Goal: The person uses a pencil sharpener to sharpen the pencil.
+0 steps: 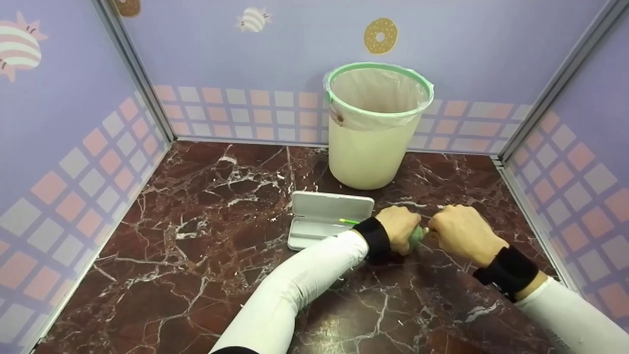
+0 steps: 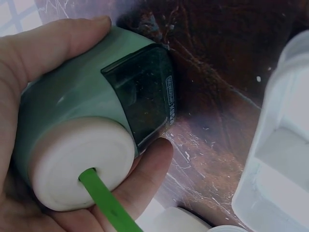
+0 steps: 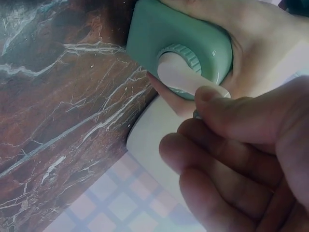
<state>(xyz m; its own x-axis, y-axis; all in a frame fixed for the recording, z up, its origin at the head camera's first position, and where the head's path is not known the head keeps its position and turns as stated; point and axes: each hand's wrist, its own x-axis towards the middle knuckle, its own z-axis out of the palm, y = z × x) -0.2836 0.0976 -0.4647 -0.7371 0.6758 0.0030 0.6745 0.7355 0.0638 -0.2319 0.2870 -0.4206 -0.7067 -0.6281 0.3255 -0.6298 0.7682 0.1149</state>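
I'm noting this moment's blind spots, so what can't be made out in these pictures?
Pencil, inserted end: left wrist view, hidden inside the sharpener.
Dark window, contents: left wrist view, too dark to tell.
Crank, outer end: right wrist view, mostly covered by the right grip.
Bin, bottom: head view, hidden by its front wall.
Case, front right part: head view, blocked by the left sleeve and wristband.

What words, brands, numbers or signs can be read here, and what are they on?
Lettering on the dark window of the green sharpener: present, but too small and blurred to read.
Dark mark on the green pencil: too blurred to tell whether it is lettering.
No readable text anywhere else.
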